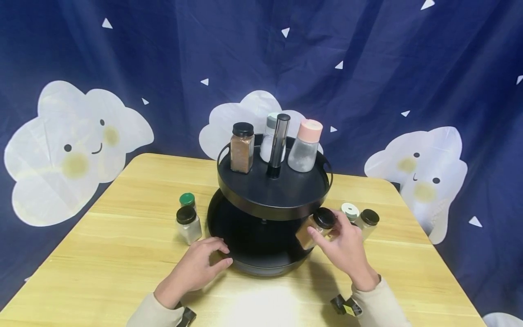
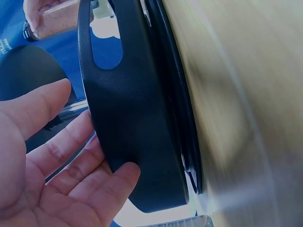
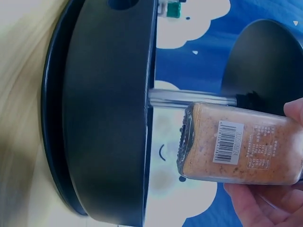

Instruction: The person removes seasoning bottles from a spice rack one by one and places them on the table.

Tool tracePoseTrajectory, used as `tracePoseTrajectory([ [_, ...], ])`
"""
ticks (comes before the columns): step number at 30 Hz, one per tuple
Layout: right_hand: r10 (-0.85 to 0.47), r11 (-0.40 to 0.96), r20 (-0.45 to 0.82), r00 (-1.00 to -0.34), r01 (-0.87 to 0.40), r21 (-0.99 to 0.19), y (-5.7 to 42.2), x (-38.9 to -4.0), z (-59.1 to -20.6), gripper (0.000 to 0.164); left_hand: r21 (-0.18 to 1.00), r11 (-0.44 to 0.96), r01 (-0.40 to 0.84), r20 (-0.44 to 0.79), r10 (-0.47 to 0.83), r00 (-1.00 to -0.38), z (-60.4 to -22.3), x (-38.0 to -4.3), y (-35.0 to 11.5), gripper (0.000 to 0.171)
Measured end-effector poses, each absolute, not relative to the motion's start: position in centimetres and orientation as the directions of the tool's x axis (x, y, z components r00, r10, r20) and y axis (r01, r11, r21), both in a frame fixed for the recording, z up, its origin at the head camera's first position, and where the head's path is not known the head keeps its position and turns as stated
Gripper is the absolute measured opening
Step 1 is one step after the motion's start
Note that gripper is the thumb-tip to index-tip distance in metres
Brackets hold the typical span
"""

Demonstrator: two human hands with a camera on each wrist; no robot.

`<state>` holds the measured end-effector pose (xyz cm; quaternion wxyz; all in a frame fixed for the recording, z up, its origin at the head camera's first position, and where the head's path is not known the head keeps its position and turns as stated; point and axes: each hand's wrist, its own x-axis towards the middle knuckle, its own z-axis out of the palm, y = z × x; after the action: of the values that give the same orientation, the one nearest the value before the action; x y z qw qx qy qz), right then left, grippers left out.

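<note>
My right hand (image 1: pixel 345 247) grips a square glass spice jar (image 1: pixel 307 232) with a black lid and orange-brown powder inside. The jar is tilted above the right side of the lower tier of a black two-tier rack (image 1: pixel 261 250). In the right wrist view, a barcode label (image 3: pixel 228 142) shows on the jar, whose base points toward the tier. My left hand (image 1: pixel 200 263) is at the lower tier's left front; in the left wrist view its fingertips (image 2: pixel 127 172) touch the outer wall, while the thumb stands apart from it.
On the upper tier stand a brown-powder jar (image 1: pixel 242 152), a grey-lidded jar (image 1: pixel 266 143) and a pink-lidded shaker (image 1: pixel 304 150) around a metal post (image 1: pixel 279 141). Left of the rack are a green-lidded jar (image 1: pixel 187 200) and a black-lidded jar (image 1: pixel 189 227); white-lidded (image 1: pixel 350 210) and black-lidded (image 1: pixel 369 219) jars stand right.
</note>
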<state>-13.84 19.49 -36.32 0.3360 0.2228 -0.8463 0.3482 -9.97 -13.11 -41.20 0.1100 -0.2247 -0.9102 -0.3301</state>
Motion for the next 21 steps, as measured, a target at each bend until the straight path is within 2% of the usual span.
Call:
tracePoseTrajectory([
  [9, -0.105, 0.676, 0.731, -0.674, -0.588, -0.444, 20.5, -13.8, -35.5, 0.047, 0.567, 0.682, 0.463, 0.323, 0.333, -0.886, -41.2, -9.9, -13.1, 0.01],
  [15, -0.101, 0.698, 0.757, -0.645, -0.589, -0.408, 21.3, -14.0, -34.9, 0.048, 0.582, 0.679, 0.448, 0.307, 0.326, -0.894, -41.2, -9.9, -13.1, 0.01],
  [21, -0.075, 0.693, 0.765, -0.64, -0.585, -0.421, 22.1, -14.3, -34.4, 0.046, 0.579, 0.681, 0.447, 0.311, 0.322, -0.894, -41.3, -9.9, -13.1, 0.01],
])
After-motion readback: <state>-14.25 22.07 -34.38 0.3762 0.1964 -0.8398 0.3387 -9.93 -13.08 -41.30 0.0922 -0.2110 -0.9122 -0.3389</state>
